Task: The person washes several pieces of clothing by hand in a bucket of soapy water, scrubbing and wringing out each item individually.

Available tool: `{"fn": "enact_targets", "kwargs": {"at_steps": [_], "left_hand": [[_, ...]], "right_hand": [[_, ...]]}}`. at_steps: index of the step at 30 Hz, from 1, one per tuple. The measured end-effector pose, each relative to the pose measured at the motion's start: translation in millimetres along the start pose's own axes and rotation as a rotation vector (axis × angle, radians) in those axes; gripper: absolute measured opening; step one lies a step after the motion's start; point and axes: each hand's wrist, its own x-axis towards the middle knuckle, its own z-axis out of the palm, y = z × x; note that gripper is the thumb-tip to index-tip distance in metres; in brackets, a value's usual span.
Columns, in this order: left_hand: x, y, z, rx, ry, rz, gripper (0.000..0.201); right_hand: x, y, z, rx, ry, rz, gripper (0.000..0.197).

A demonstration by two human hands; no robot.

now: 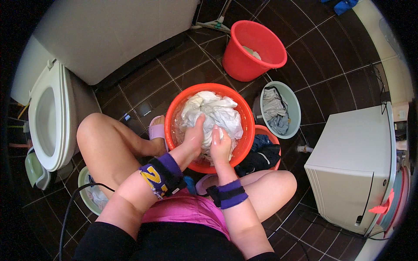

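Wet white laundry [215,108] heaped in the orange-red plastic basin [173,104], most of its bulk ahead of both hands.
The pile lies forward of the left hand [194,135] and right hand [221,147], toward the basin's far rim; being bunched, it shows no clear long axis. Both hands touch its near part, side by side with thumbs pointing forward, so neither is plainly nearer. The right hand is curled closed, with a fold of white fabric apparently pinched beside its thumb; the left hand's fingers are largely hidden, so I cannot tell whether they grip.
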Motion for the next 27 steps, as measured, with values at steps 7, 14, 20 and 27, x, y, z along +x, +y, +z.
{"fn": "enact_targets", "kwargs": {"at_steps": [7, 14, 20, 27], "left_hand": [[-30.5, 42.9, 1.2, -0.245, -0.295, -0.115, 0.074], [-36.0, 16.7, 11.5, -0.189, -0.321, -0.031, 0.053], [-20.8, 14.2, 3.9, -0.313, -0.247, -0.254, 0.046], [25.0, 10.6, -26.8, -0.458, -0.279, -0.44, 0.034]], "right_hand": [[11.0, 20.4, -53.1, -0.142, -0.357, -0.045, 0.06], [7.7, -42.8, -48.1, 0.036, -0.652, -0.076, 0.093], [-10.1, -43.6, -46.4, 0.041, -0.548, 0.04, 0.063], [-25.7, -83.8, -87.8, 0.009, -0.454, -0.128, 0.058]]}}
